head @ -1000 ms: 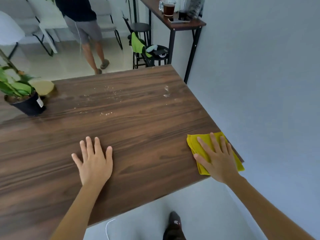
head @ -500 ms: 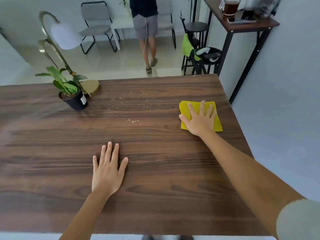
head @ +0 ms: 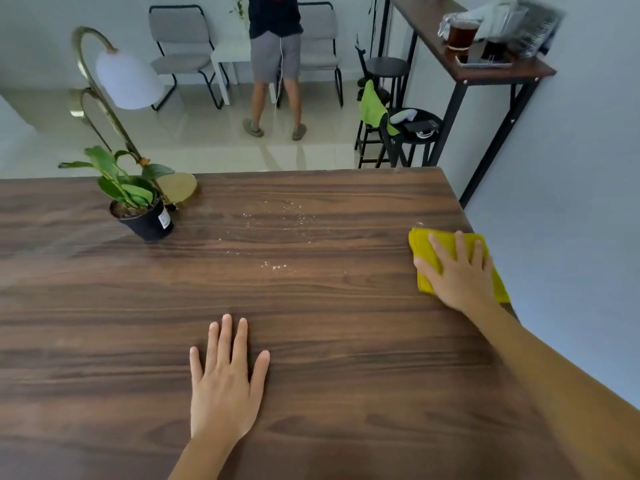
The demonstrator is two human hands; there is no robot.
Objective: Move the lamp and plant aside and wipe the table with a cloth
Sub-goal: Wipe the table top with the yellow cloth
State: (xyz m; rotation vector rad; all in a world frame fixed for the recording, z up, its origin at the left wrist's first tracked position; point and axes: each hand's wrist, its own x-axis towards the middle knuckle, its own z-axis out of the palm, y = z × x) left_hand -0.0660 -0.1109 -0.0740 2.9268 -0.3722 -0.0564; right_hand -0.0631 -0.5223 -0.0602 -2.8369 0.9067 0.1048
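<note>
while the left hand (head: 225,382) lies flat and empty on the wooden bench (head: 329,341), the right hand (head: 459,271) presses spread fingers on the yellow cloth (head: 424,251) at the bench's right edge, the plant (head: 138,202) and lamp (head: 128,81) standing together far left, crumbs (head: 277,216) between.

On the table (head: 311,341), the plant (head: 138,202) stands far left with the lamp (head: 128,109) just behind it. Crumbs (head: 277,216) lie mid-table to their right. The cloth (head: 429,251) lies at the right edge under the right hand (head: 460,275); the left hand (head: 225,382) lies flat near the front.
</note>
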